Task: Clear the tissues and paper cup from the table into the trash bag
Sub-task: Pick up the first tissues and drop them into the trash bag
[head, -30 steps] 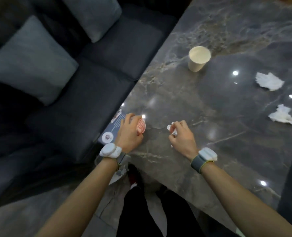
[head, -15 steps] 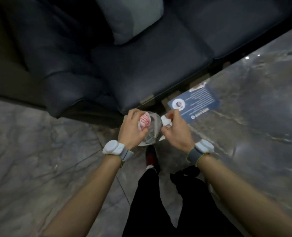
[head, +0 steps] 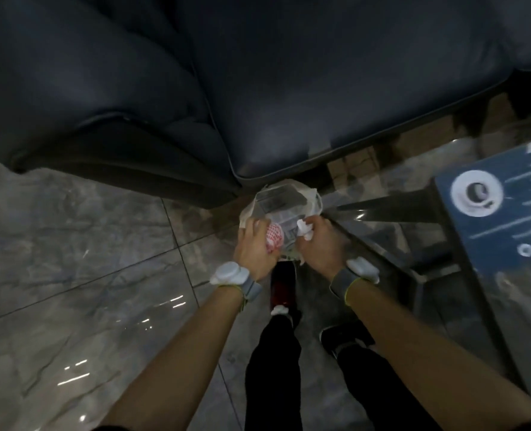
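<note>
A translucent trash bag point(head: 281, 202) stands open on the floor between the sofa and the table's corner. My left hand point(head: 254, 247) is over its near rim, closed on a crumpled red-and-white patterned tissue point(head: 273, 239). My right hand point(head: 320, 244) is beside it, fingers pinched on a small white tissue point(head: 304, 230) held above the bag's mouth. The paper cup and the other tissues are out of view.
A dark blue sofa point(head: 289, 88) fills the top. The glossy table's corner point(head: 463, 244) with a blue printed card point(head: 500, 209) is at right. My legs and shoes point(head: 284, 284) stand on the marble floor point(head: 71, 275) just below the bag.
I have turned away from the table and down toward the floor. Both hands carried their tissues off the table and now hover over the open bag, which looks nearer and larger.
</note>
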`<state>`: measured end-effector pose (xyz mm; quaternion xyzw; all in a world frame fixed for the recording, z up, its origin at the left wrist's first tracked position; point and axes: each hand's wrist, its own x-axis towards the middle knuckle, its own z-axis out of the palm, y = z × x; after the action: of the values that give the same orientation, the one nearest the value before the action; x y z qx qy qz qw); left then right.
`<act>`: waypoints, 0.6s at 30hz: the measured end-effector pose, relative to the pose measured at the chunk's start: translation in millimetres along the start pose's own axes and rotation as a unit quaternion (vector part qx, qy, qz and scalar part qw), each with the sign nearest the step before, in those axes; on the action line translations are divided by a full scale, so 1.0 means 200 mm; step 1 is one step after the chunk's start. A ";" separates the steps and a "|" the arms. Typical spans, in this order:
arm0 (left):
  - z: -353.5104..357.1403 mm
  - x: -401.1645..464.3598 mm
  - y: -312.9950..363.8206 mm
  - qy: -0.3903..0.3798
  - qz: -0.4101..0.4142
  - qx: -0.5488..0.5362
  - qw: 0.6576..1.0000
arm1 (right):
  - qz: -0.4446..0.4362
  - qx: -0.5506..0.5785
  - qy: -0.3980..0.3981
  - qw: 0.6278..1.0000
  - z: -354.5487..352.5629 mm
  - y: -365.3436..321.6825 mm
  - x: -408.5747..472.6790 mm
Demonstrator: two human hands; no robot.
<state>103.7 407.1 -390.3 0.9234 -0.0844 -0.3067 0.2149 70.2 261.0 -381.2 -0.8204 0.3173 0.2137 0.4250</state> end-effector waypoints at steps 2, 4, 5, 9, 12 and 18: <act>0.09 0.11 -0.07 0.004 -0.006 0.003 1.000 | 0.006 -0.011 -0.001 1.000 0.09 0.06 0.12; 0.14 0.20 -0.11 -0.006 -0.016 0.007 1.000 | 0.011 -0.016 -0.010 1.000 0.17 0.10 0.21; 0.16 0.24 -0.13 -0.018 -0.022 0.005 1.000 | 0.015 -0.019 -0.018 1.000 0.20 0.12 0.24; 0.15 0.26 -0.16 -0.018 -0.007 -0.005 1.000 | 0.005 -0.019 -0.026 0.999 0.23 0.14 0.27; 0.08 0.20 -0.16 0.003 0.016 -0.011 1.000 | 0.008 -0.018 -0.024 1.000 0.17 0.10 0.23; -0.19 0.04 0.05 0.036 0.044 -0.020 0.998 | -0.057 0.019 -0.010 0.998 -0.10 -0.12 0.04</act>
<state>133.2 410.0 -362.2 0.9247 -0.1109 -0.2650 0.2498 94.7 251.6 -361.3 -0.8266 0.2700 0.1918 0.4550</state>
